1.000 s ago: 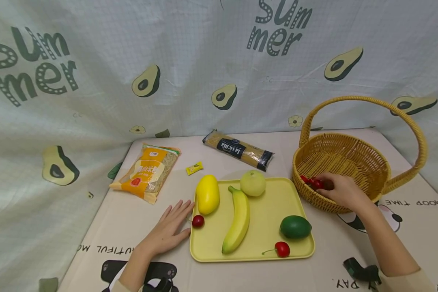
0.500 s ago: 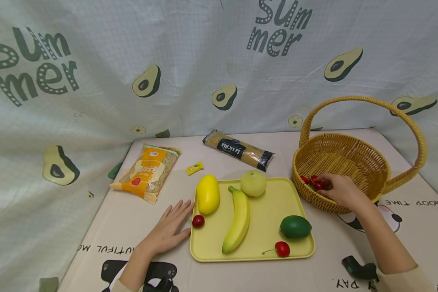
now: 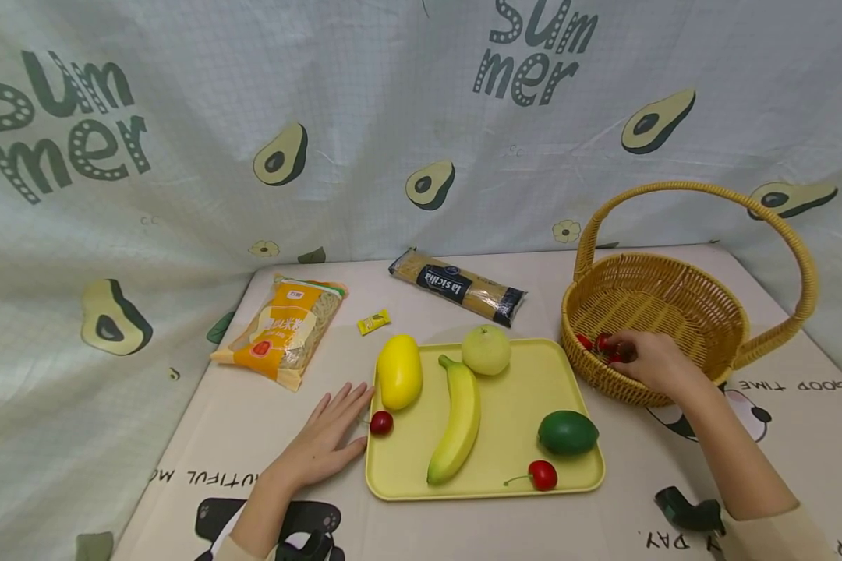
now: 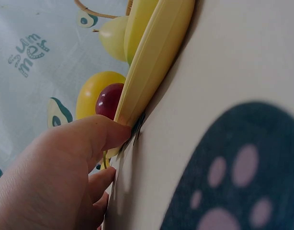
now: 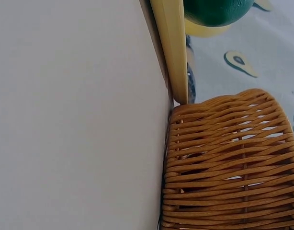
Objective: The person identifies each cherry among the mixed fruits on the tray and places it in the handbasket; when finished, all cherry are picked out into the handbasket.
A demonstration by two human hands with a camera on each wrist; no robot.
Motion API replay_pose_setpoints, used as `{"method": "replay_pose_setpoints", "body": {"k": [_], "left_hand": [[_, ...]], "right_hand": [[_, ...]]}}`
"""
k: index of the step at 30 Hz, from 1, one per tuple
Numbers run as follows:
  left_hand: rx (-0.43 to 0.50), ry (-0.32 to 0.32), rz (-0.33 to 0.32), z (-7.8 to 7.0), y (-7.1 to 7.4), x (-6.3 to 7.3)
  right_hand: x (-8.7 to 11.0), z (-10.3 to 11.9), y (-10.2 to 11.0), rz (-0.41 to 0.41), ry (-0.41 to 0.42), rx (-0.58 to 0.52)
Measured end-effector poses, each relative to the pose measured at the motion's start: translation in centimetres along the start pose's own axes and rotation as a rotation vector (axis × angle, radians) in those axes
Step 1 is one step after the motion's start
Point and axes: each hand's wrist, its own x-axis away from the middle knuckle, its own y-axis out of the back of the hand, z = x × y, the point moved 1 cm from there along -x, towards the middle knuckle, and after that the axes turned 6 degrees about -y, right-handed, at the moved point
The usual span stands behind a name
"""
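Note:
Inside the near-left part of the wicker basket (image 3: 656, 273), my right hand (image 3: 656, 362) has its fingers curled round a dark red cherry (image 3: 627, 352), partly hidden by them. Other small red fruits (image 3: 584, 341) lie beside the fingertips. My left hand (image 3: 330, 440) lies flat with fingers spread, against the left edge of the yellow tray (image 3: 512, 405). On the tray are a yellow mango (image 3: 399, 372), a banana (image 3: 458, 421), a round pale green fruit (image 3: 486, 350), a dark green fruit (image 3: 567, 433), a dark cherry (image 3: 381, 423) and a red cherry (image 3: 543, 475). The right wrist view shows only basket weave (image 5: 233, 163), not the hand.
Behind the tray lie a pasta pack (image 3: 458, 286), a small yellow candy (image 3: 374, 322) and, to the left, an orange bag of grain (image 3: 284, 331). The basket's tall handle (image 3: 702, 187) arches above its opening. A printed curtain (image 3: 365, 117) hangs behind the table.
My right hand stays in the basket, its fingers shifting slightly among the red fruits, which have moved a little. The left hand and the tray's fruit keep their places.

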Motion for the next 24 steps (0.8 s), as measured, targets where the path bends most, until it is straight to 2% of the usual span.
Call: {"method": "replay_pose_setpoints", "body": {"k": [4, 8, 17, 24], "left_hand": [[-0.004, 0.007, 0.001, 0.0, 0.0, -0.1], [0.002, 0.012, 0.005, 0.0, 0.0, -0.1], [0.007, 0.01, 0.012, -0.1, 0.0, -0.1], [0.006, 0.01, 0.003, 0.0, 0.0, 0.0]], "right_hand": [[0.0, 0.0, 0.1, -0.014, 0.016, 0.002], [0.2, 0.0, 0.3, -0.076, 0.033, 0.016], [1.5, 1.3, 0.1, -0.311, 0.095, 0.082], [1.9, 4.2, -0.6, -0.523, 0.251, 0.106]]}}
